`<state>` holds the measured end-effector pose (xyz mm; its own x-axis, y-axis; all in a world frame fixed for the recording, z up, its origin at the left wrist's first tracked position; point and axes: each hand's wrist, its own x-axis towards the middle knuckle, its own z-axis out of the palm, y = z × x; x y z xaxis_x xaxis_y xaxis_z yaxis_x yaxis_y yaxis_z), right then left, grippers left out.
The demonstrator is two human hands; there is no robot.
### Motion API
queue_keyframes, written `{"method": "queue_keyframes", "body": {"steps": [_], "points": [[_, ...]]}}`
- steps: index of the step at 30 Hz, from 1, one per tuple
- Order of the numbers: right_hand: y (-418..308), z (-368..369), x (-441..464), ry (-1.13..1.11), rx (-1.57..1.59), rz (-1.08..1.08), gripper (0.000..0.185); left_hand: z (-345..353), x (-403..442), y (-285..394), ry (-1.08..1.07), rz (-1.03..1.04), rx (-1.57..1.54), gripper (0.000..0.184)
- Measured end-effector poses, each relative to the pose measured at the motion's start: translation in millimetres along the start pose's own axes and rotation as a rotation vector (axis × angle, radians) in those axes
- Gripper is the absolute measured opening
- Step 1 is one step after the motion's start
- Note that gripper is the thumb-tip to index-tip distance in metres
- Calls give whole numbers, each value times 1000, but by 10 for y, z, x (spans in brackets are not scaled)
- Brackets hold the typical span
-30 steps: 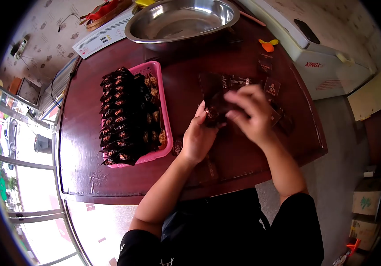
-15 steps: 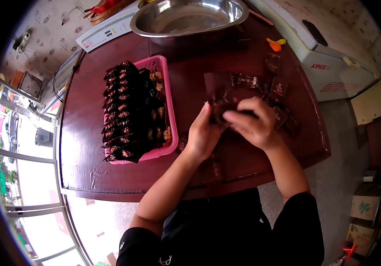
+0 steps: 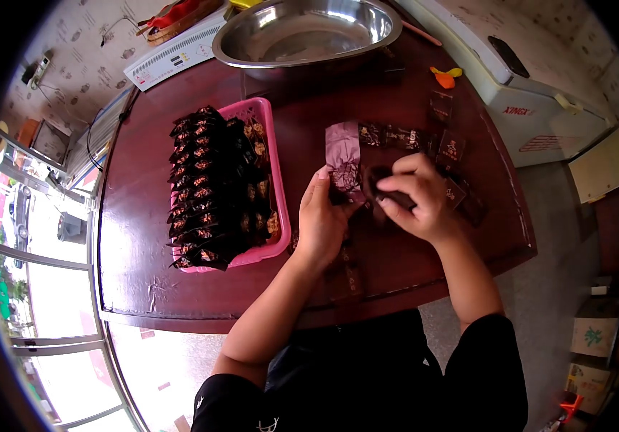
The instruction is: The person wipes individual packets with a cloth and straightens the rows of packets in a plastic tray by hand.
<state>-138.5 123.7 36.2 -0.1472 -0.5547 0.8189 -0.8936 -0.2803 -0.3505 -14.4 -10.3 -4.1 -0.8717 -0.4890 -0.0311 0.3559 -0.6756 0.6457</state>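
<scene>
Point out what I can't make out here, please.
- Head view: the dark item at the right hand; fingers partly cover its shape.
- Head view: the pink basket's floor, beneath black packets.
- Head view: the steel basin's far rim, cut off by the top edge.
- Head view: square packet's lettering, too small.

Wrapper [image 3: 343, 147] brighter; now pinkish-purple

Patterned wall [image 3: 79, 43]; red-brown table [image 3: 133, 288]; white freezer [image 3: 532, 129]; bright glass door [image 3: 57, 302].
</scene>
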Motion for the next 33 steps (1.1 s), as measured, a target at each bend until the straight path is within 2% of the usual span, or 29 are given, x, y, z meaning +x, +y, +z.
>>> {"method": "queue_keyframes", "body": {"steps": [2, 3, 5, 8, 10, 11, 14, 15, 18, 19, 20, 22, 23, 26, 27, 28, 30, 31, 32, 33], "points": [[-31, 89, -46, -144, 38, 1, 36, 96, -33, -3, 49, -2, -26, 30], [-58, 119, -62, -184, 43, 13, 40, 50, -31, 3, -3, -12, -34, 29], [-70, 133, -71, -194, 87, 26, 41, 13, -39, -20, -54, -24, -45, 28], [-57, 106, -52, -202, 148, 22, 43, 118, -72, -12, 15, -79, 15, 27], [0, 84, -27, -59, 104, 38, 42, 43, -87, 40, -117, -219, -177, 26], [70, 75, -48, 1, -7, 54, 39, 43, -83, 64, -149, -244, -115, 19], [103, 56, -33, 166, -16, 113, 29, 53, -81, 95, -167, -286, -151, 21], [56, 9, 0, 118, 0, 55, 26, 61, -85, 107, -168, -284, -149, 21], [-100, 36, -8, -151, 106, -70, 35, 98, -95, 100, 6, -283, -91, 31], [-131, 83, -23, -188, 121, -66, 40, 152, -55, 32, 105, -266, -53, 32], [-111, 90, -25, -190, 121, -66, 40, 99, -48, 34, 105, -266, -54, 32], [-51, 73, -32, -97, 131, -18, 39, -49, -32, 30, -111, -378, -115, 31], [-28, 69, -46, -35, 100, 20, 38, -81, -38, 2, -169, -352, -49, 27], [35, 26, -19, 141, -47, 53, 31, 5, -66, 43, -160, -437, -153, 24], [33, 28, -18, 201, -42, 78, 28, 29, -74, 46, -239, -485, -285, 22], [40, 28, -36, 211, 51, 111, 28, 67, -88, 57, -239, -486, -283, 22], [-14, 88, -36, 126, 152, 73, 33, 141, -138, 56, -106, -515, -418, 25], [-29, 135, -61, -9, 124, 17, 39, 146, -163, 6, 14, -430, -346, 27], [-86, 193, -58, -64, 35, -18, 43, 150, -160, 9, 16, -429, -343, 27], [-115, 229, -70, -74, 11, -9, 42, 156, -152, 17, 4, -335, -190, 27]]}}
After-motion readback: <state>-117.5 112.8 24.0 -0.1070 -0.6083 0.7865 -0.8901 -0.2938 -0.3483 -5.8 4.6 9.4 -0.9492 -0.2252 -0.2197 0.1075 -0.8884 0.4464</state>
